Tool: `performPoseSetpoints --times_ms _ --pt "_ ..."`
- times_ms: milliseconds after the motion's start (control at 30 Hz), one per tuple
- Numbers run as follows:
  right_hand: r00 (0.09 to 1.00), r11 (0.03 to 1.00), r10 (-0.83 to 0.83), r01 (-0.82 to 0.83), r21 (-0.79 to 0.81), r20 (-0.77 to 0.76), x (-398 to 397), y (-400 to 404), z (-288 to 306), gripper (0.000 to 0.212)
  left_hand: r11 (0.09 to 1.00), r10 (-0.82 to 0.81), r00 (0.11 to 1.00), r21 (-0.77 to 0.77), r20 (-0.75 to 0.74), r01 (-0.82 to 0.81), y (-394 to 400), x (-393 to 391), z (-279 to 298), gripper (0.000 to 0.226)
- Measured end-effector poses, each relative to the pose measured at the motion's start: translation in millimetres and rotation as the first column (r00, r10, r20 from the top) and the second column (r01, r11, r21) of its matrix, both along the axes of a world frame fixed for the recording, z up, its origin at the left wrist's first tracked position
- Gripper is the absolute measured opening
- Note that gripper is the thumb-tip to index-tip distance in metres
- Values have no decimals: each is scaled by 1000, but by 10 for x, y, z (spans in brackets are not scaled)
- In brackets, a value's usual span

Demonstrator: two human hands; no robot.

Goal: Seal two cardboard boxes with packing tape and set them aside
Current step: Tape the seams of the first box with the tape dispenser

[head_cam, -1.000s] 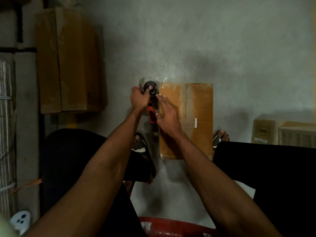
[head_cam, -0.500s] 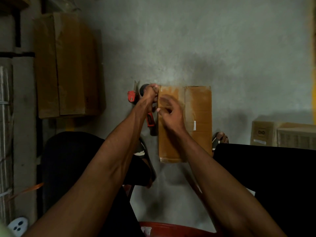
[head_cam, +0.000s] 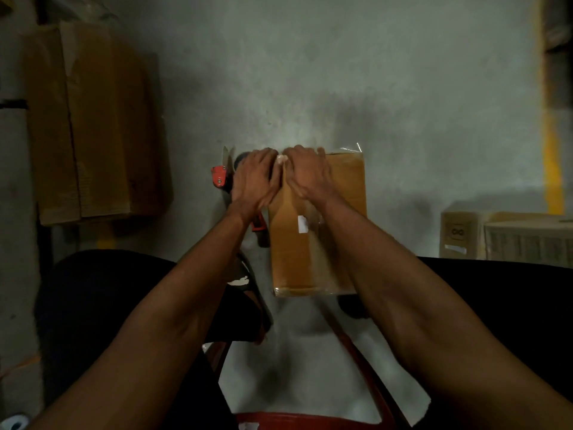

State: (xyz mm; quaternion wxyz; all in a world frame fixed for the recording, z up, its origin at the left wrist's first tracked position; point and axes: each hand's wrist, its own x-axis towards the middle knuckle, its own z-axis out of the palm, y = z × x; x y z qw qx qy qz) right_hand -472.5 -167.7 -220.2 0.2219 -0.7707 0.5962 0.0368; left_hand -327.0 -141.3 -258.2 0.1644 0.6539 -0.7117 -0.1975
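Note:
A closed brown cardboard box (head_cam: 345, 197) stands on the concrete floor in front of me, with clear tape along its top and a loose tape end sticking up at its far right corner. My left hand (head_cam: 254, 180) and my right hand (head_cam: 307, 175) lie side by side, fingers flat, pressing on the box's far left edge. A red tape dispenser (head_cam: 219, 175) lies on the floor just left of the box, partly hidden under my left hand. Neither hand holds it.
Tall flattened cardboard boxes (head_cam: 93, 128) lean at the left. Two smaller boxes (head_cam: 502, 238) sit at the right, below a yellow floor line (head_cam: 552, 150). My knees flank the box, a sandalled foot (head_cam: 245, 282) is beside it, and a red stool (head_cam: 310, 419) is under me.
My left hand has let go of the tape dispenser, which now lies on the floor. Both hands have moved to the box's far edge and press there.

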Motion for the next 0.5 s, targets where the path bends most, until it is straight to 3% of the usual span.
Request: performPoseSetpoints --times_ms 133,233,300,400,500 --pt "999 988 4 4 155 -54 -410 -246 41 56 989 49 999 140 18 -51 -138 -80 100 46" --pt "989 985 -49 71 157 -140 -819 -294 42 66 972 33 997 230 66 -47 -243 -113 86 53" --pt "977 966 -163 187 178 -137 -1013 -337 -20 75 939 80 997 337 -21 -68 -298 -113 37 54" --pt "935 909 -350 325 261 57 -1087 -367 -155 76 835 289 943 526 -167 -162 -390 -105 -43 62" --pt "779 831 -542 443 336 314 -1122 -361 -249 51 792 409 885 568 -221 -224 -430 -125 -161 58"
